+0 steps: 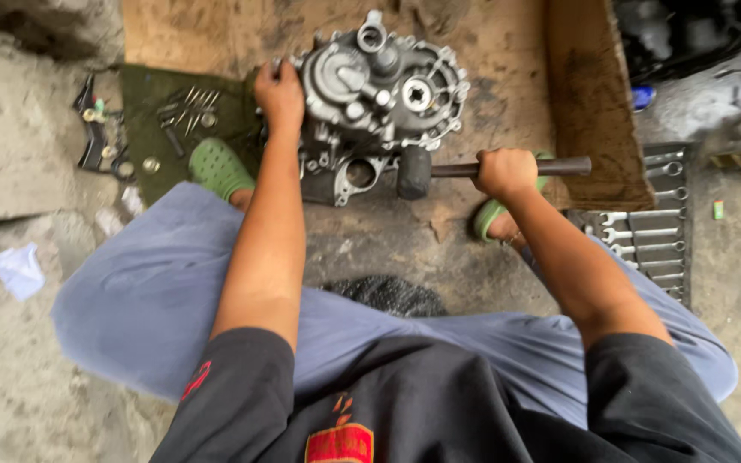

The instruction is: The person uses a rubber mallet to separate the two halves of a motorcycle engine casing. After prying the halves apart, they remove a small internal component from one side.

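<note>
A grey metal engine case [379, 103] stands on a brown cardboard sheet [508, 51] in front of me. My left hand [280, 93] rests on the case's upper left edge and grips it. My right hand [504, 172] is closed around the dark handle of a mallet [439, 170], held level. The mallet's black head [414, 172] sits against the lower right side of the case. I am squatting, with my knees to either side.
Loose bolts [189, 110] lie on a dark green cloth [149, 137] at the left, with black brackets [94, 129] beside it. A roll of wrenches [655, 227] lies at the right. My feet wear green clogs [219, 166]. A crumpled white rag [17, 268] lies far left.
</note>
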Action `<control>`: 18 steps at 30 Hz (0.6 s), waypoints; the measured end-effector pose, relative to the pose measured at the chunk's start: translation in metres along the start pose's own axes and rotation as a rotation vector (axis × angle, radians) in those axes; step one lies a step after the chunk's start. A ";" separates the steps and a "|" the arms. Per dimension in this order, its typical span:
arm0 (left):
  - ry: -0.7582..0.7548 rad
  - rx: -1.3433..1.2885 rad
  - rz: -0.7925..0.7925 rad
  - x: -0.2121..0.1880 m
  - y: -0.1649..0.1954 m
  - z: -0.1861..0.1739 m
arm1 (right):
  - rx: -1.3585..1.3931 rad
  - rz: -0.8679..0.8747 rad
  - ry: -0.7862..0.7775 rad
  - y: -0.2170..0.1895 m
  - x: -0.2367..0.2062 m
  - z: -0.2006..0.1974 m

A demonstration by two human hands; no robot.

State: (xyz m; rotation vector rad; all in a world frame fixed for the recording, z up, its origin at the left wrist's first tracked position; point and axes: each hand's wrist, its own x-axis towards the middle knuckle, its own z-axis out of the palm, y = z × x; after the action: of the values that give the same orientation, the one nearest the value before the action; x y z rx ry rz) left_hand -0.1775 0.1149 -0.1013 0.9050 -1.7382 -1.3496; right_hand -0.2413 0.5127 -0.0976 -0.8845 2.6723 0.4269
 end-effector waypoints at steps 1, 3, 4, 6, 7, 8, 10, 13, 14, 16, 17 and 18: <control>-0.012 0.013 0.004 0.000 0.002 -0.001 | 0.019 -0.036 -0.027 -0.005 0.000 -0.001; -0.036 0.027 0.027 0.001 0.006 -0.003 | 0.037 -0.106 -0.042 -0.020 -0.006 -0.002; -0.048 0.046 0.030 0.001 0.008 -0.005 | 0.023 -0.135 -0.050 -0.027 -0.008 -0.003; -0.067 0.106 0.029 0.000 0.013 -0.012 | 0.011 -0.180 -0.089 -0.042 -0.011 -0.004; -0.071 0.141 0.039 -0.001 0.014 -0.018 | 0.000 -0.199 -0.100 -0.047 -0.011 -0.006; -0.074 0.171 0.053 -0.001 0.013 -0.024 | -0.014 -0.216 -0.106 -0.051 -0.009 -0.008; -0.036 0.301 -0.223 -0.004 0.011 -0.042 | -0.051 -0.242 -0.097 -0.057 -0.003 -0.012; -0.322 0.386 -0.739 -0.022 0.003 -0.074 | -0.083 -0.278 -0.120 -0.070 0.007 -0.015; -0.443 0.398 -0.872 -0.030 -0.001 -0.082 | -0.079 -0.276 -0.129 -0.076 0.010 -0.015; -0.536 0.397 -0.948 -0.046 -0.008 -0.091 | -0.089 -0.285 -0.111 -0.093 0.013 -0.013; -0.579 0.386 -0.989 -0.053 -0.012 -0.093 | -0.099 -0.301 -0.110 -0.102 0.014 -0.012; -0.597 0.368 -1.024 -0.059 -0.016 -0.093 | -0.106 -0.316 -0.123 -0.111 0.016 -0.011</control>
State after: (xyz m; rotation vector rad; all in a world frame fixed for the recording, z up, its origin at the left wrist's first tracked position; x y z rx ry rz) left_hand -0.0662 0.1214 -0.1090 1.9162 -2.0879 -2.1301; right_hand -0.1870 0.4149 -0.1136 -1.2441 2.3619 0.5310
